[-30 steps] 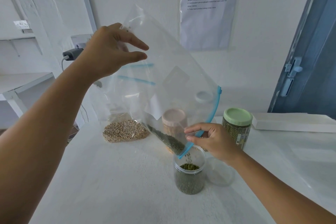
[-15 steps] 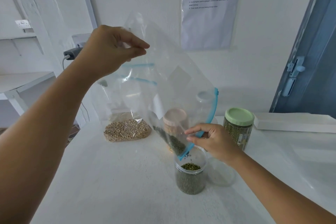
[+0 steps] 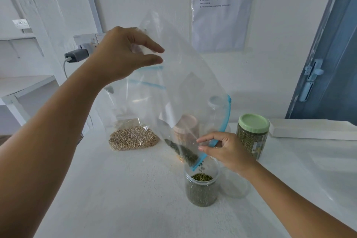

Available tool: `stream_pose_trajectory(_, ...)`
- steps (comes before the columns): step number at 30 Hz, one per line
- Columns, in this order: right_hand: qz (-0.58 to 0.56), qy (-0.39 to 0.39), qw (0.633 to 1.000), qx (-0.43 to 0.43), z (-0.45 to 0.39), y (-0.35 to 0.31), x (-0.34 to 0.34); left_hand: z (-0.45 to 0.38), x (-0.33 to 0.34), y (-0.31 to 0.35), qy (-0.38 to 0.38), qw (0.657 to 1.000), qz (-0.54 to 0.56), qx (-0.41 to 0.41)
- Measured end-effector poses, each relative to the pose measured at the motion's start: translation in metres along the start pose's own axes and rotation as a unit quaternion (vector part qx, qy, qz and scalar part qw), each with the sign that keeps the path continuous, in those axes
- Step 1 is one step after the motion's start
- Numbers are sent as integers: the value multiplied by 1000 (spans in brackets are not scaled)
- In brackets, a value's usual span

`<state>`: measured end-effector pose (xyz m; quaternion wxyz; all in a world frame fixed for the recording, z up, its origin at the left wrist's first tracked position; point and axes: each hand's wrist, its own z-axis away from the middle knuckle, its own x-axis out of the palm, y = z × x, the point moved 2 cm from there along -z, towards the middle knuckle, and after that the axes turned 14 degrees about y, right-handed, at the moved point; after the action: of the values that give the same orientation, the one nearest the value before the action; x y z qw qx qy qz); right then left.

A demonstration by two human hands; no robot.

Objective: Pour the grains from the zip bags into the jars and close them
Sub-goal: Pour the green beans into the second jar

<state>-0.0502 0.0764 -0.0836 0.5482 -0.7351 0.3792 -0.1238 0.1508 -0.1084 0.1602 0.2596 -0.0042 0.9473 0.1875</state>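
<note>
Grains: nearest us the open jar (image 3: pixel 201 189) sits on the white table (image 3: pixel 116 189), approx. three-quarters full of green grains, a few caught mid-fall at its mouth. Our right hand (image 3: pixel 226 150) pinches the blue zip edge just above it, steering the spout. Compared w/ a sec ago the dark streak in the zip bag (image 3: pixel 179 91) is thinner, so we judge this bag nearly empty; lid step comes next, and a clear lid (image 3: pixel 234 185) seems to lie beside the jar. Higher up, our left hand (image 3: pixel 123 54) pinches the bag's raised corner. Farther back: a bag of pale grains (image 3: pixel 133 138), a pink-lidded jar (image 3: pixel 186 127) seen thru the plastic, and a green-lidded jar (image 3: pixel 252 135), already closed.
</note>
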Motion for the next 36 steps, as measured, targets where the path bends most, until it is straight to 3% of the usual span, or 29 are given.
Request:
stream_pose_trajectory(12, -9, -14, 1000, 7, 1, 1, -1, 0, 0, 3, -15, 1000, -5, 8)
stream_pose_trajectory(27, -12, 27, 1000, 2, 1, 5, -3, -5, 5, 8, 3, 999, -23, 50)
stream_pose_trajectory(36, -6, -2, 1000, 9, 3, 4, -1, -7, 6, 10, 7, 998, -18, 57)
